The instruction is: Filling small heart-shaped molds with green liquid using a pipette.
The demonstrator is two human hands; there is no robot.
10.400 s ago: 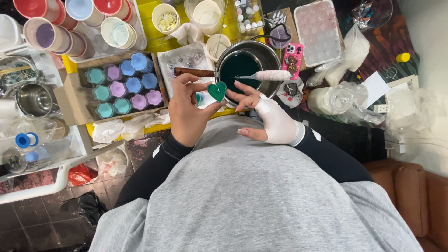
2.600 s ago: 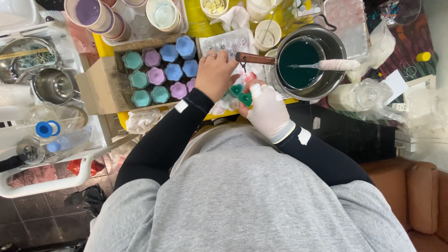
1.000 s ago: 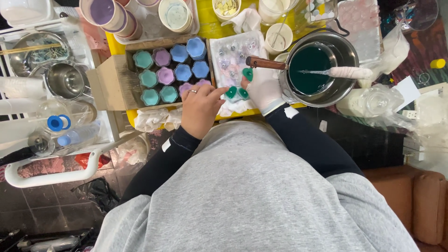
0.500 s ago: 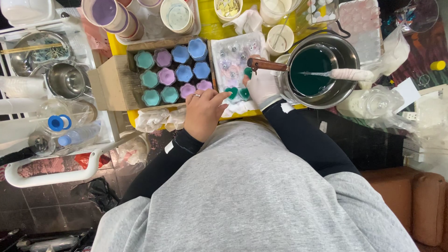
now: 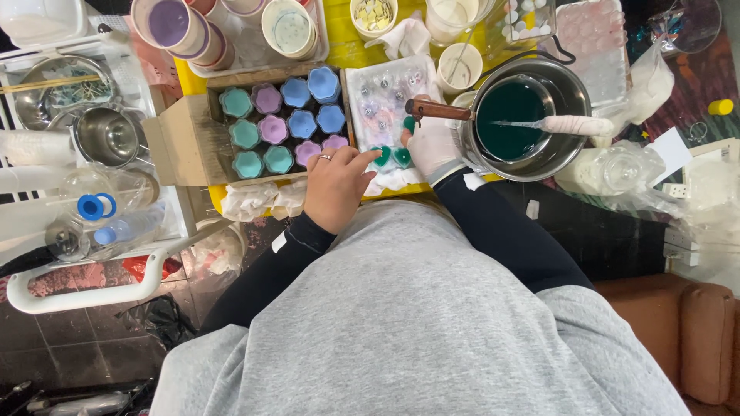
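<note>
Placement step: left hand (image 5: 337,187), fingers extended, touches a teal piece (image 5: 383,155) on the tray (image 5: 362,85); gloved right hand (image 5: 432,145) at three o'clock rests beside, grip unclear.

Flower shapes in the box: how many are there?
12 flower shapes in the cardboard box, three rows of four: four teal leftmost, four purple, four blue top right. The left hand may hide more.
</note>
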